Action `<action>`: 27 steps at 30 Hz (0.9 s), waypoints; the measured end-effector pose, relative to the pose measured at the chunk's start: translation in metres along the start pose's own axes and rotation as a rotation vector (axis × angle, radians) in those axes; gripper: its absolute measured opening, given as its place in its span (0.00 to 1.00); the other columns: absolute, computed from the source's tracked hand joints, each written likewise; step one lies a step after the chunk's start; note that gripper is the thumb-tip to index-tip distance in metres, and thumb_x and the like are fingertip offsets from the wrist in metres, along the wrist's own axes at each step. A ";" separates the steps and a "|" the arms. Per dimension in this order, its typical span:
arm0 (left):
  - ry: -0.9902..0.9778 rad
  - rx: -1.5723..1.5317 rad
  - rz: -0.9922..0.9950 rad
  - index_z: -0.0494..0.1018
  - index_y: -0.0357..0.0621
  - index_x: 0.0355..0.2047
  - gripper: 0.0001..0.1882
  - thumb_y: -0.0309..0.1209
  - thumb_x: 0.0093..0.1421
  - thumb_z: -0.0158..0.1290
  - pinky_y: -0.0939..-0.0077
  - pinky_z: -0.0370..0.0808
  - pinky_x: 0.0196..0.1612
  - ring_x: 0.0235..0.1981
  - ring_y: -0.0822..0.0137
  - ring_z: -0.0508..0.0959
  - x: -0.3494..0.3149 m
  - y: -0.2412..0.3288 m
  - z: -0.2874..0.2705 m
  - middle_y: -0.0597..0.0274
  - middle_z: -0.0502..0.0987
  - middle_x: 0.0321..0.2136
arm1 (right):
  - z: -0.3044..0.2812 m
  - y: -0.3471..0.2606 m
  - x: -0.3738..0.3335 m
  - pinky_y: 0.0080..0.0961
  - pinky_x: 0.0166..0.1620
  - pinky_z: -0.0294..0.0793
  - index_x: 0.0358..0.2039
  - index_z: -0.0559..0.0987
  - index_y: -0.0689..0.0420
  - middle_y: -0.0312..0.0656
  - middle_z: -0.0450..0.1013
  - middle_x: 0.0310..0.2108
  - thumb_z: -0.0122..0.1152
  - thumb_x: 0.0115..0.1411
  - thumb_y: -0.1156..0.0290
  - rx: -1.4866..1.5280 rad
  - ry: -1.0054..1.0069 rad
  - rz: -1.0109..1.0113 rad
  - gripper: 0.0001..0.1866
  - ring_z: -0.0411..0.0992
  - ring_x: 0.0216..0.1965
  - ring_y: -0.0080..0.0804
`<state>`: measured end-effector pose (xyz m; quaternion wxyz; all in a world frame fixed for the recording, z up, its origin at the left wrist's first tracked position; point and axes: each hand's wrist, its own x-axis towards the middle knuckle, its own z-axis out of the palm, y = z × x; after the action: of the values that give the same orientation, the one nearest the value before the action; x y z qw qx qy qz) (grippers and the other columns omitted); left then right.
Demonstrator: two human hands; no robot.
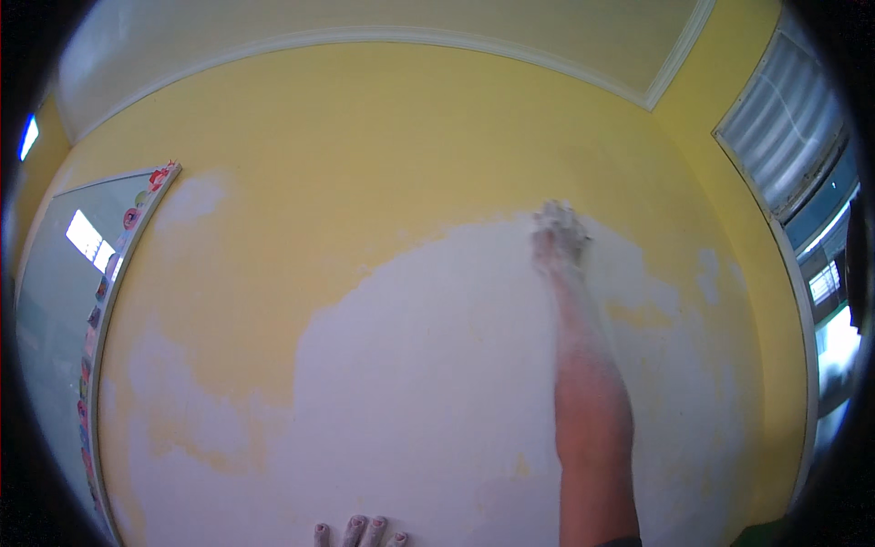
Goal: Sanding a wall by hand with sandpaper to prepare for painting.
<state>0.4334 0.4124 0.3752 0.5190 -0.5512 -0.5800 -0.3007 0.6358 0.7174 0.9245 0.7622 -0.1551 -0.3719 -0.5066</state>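
Note:
A yellow wall [437,137] faces me, with a broad white coated patch [428,365] over its lower middle. My right arm reaches far up, and my right hand [561,239], caked in white powder, presses on the patch's upper edge. Its fingers look bent in and closed. What they hold, if anything, is hidden by the hand and the white dust. At the bottom edge, only the fingertips of my left hand [360,531] show. They are dusty, spread apart and resting on the white surface, with nothing in them.
A glossy framed board [59,273] with small colourful decorations along its edge hangs at the left. On the right is a window [825,273] with corrugated sheeting above it. White moulding [365,35] runs along the ceiling. Thinner white smears mark the wall on both sides.

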 end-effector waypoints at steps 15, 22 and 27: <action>0.003 -0.040 0.006 0.63 0.51 0.70 0.37 0.52 0.65 0.54 0.39 0.34 0.73 0.76 0.49 0.47 -0.006 -0.019 0.003 0.50 0.53 0.74 | -0.069 -0.143 0.026 0.43 0.60 0.69 0.51 0.76 0.50 0.40 0.74 0.50 0.52 0.63 0.68 0.897 -0.519 -0.425 0.16 0.71 0.53 0.35; 0.010 0.015 -0.059 0.63 0.49 0.70 0.37 0.52 0.65 0.54 0.37 0.33 0.73 0.76 0.49 0.47 -0.007 -0.005 0.003 0.49 0.53 0.74 | -0.061 0.046 -0.003 0.44 0.72 0.56 0.66 0.70 0.50 0.39 0.58 0.73 0.46 0.69 0.62 0.202 -0.476 0.240 0.25 0.57 0.72 0.42; 0.032 -0.019 0.012 0.64 0.48 0.68 0.36 0.51 0.65 0.54 0.36 0.32 0.73 0.76 0.48 0.46 -0.002 -0.007 0.005 0.48 0.53 0.74 | -0.003 0.066 -0.017 0.55 0.69 0.54 0.61 0.72 0.49 0.43 0.64 0.67 0.52 0.62 0.61 -0.598 0.106 -0.334 0.26 0.58 0.69 0.52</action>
<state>0.4252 0.4147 0.3734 0.5248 -0.5548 -0.5652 -0.3119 0.6926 0.7559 0.9190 0.6077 -0.2822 -0.1870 -0.7184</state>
